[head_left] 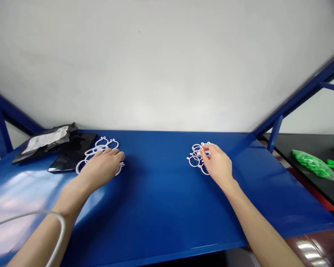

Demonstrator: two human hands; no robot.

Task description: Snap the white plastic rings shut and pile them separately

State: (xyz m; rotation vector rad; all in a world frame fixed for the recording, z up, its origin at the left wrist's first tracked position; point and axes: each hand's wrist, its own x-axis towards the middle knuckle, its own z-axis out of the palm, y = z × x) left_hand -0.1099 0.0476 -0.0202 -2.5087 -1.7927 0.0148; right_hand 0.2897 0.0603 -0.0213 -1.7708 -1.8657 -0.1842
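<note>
Two groups of white plastic rings with small knobs lie on the blue tabletop [156,207]. My left hand [104,167] covers part of the left white rings [90,151]. Its fingers curl downward, and whatever is under them is hidden. Over at the right group of white rings [194,161], my right hand [218,163] has its thumb and forefinger pinched together at a ring. Several rings there overlap one another, and the hand hides some of them.
At the back left lie a black plastic parcel [64,137] with a white label and a flat black phone-like device [72,157]. A white cable [61,222] loops over my left forearm. A clear bag of green pieces [313,163] rests on a black surface at right. Blue frame bars [297,96] slope up beside the table.
</note>
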